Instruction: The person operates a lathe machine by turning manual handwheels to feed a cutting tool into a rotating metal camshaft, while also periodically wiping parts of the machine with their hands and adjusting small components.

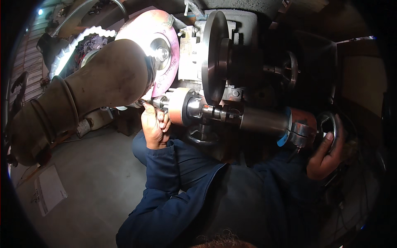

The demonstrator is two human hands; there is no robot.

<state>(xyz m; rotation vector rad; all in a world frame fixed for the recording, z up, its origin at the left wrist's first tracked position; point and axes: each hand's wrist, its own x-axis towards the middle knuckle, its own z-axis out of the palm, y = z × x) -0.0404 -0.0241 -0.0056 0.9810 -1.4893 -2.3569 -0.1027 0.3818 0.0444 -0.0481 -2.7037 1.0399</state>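
My left hand (155, 126) is raised with curled fingers at a small metal spindle end (159, 102), just under a pink grinding wheel (170, 62); what its fingertips hold is partly hidden. Beside it an orange-banded housing (178, 106) carries a metal shaft (217, 111) toward a steel cylinder (262, 124). At the right, my right hand (326, 153) is wrapped round the rim of a metal handwheel (328, 118), near an orange and blue fitting (304, 120). A large grey duct hood (111, 74) covers the wheel's left side.
A dark steel disc (213, 58) stands upright above the shaft, beside another handwheel (291, 70). A lower handwheel (202, 138) sits under the housing. A lit segmented hose lamp (66, 49) arches at the upper left. A white sheet (49, 190) lies on the grey floor (95, 173).
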